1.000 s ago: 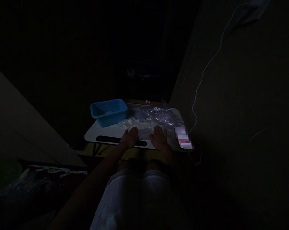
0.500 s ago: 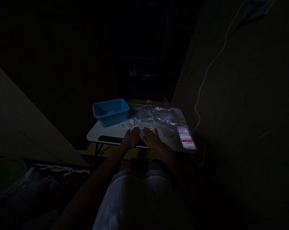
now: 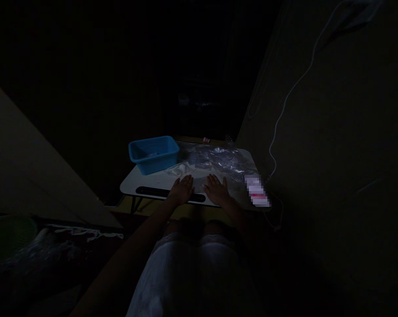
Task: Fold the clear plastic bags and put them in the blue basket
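**Layout of the table [image 3: 141, 179] and its surroundings, head view**

The tub [image 3: 155, 165] stands on the table's far left part. Plastic sheeting [image 3: 218, 156] spreads to its right, across the back, and a small item [image 3: 182, 168], too dim to identify, lies just before the tub's right end. The phone [image 3: 257, 190] lies at the near right corner; a cable [image 3: 286, 99] hangs along the right wall [image 3: 337, 132] and reaches down beside it. A slot [image 3: 149, 191] runs along the near edge, partly beneath the left hand [image 3: 182, 190]. The right hand [image 3: 216, 190] lies apart from the left, before the sheeting. A small object [image 3: 206, 140] sits behind the table. The basket [image 3: 10, 235] is at lower left, well apart from the table.
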